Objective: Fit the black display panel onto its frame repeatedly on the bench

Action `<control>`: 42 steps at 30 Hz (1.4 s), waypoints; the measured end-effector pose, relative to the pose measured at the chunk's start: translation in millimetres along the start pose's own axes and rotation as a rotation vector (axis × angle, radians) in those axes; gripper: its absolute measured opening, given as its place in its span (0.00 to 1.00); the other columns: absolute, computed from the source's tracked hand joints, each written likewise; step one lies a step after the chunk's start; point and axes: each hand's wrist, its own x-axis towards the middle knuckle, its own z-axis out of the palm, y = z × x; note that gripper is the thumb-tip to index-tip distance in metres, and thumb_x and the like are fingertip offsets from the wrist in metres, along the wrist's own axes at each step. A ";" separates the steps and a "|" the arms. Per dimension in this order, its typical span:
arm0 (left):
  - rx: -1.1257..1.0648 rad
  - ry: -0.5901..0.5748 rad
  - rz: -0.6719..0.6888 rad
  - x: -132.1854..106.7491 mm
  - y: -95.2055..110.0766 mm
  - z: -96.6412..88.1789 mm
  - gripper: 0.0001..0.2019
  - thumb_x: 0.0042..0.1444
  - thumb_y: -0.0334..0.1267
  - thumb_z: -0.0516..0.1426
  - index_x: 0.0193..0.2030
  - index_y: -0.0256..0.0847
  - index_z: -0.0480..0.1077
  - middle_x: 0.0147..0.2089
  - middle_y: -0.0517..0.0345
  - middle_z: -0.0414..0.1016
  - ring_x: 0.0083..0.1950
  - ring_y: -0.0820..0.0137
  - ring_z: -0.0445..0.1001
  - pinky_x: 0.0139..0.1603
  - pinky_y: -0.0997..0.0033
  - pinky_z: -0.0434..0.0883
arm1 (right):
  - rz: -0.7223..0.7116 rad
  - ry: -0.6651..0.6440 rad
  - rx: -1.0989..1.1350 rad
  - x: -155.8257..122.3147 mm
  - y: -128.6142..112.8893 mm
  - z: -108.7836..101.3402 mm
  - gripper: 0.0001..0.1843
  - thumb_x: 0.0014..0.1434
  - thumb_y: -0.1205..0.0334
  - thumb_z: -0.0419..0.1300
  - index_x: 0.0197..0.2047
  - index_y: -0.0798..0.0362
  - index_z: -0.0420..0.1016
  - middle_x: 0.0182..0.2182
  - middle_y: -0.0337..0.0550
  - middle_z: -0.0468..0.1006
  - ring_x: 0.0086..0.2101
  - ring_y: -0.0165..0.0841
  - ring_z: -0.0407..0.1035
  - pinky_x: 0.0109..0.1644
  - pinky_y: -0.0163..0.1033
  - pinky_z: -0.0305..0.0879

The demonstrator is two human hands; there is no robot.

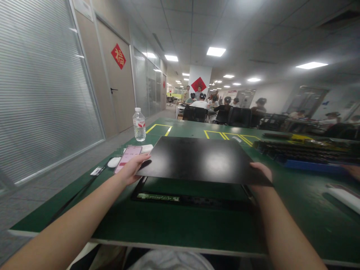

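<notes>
A large flat black panel (201,159) is held level a little above the green table (174,221). My left hand (133,168) grips its near left corner. My right hand (261,174) grips its near right corner, thumb on top. Directly under the panel lies a black tray (180,197) with a green circuit board strip showing at its front edge.
A pink phone (128,158), a white mouse (114,162) and a water bottle (139,125) stand left of the panel. Black trays with parts (303,150) and a blue tray lie at the right. A white object (344,195) sits at the far right. Seated people work behind.
</notes>
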 end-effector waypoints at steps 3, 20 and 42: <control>0.026 0.014 0.058 -2.3 3.4 -1.8 0.16 0.45 0.32 0.63 0.43 0.40 0.78 0.35 0.56 0.83 0.32 0.65 0.81 0.27 0.74 0.74 | 0.141 -0.033 0.004 -6.3 0.6 8.0 0.09 0.42 0.69 0.58 0.30 0.53 0.73 0.21 0.44 0.76 0.30 0.42 0.76 0.35 0.46 0.75; -0.017 0.131 0.210 -8.3 22.5 -3.2 0.13 0.37 0.30 0.62 0.34 0.40 0.78 0.30 0.58 0.82 0.26 0.66 0.78 0.24 0.73 0.76 | 0.310 -0.233 -0.303 -2.9 14.6 8.4 0.06 0.54 0.69 0.57 0.33 0.57 0.75 0.26 0.46 0.79 0.25 0.31 0.73 0.31 0.33 0.70; 0.039 0.096 0.203 -2.1 11.3 -3.8 0.14 0.38 0.30 0.64 0.36 0.39 0.81 0.32 0.57 0.82 0.30 0.65 0.80 0.27 0.75 0.74 | 0.093 0.079 -0.548 -2.8 14.0 10.3 0.28 0.54 0.71 0.60 0.58 0.56 0.62 0.22 0.47 0.79 0.20 0.37 0.74 0.21 0.34 0.69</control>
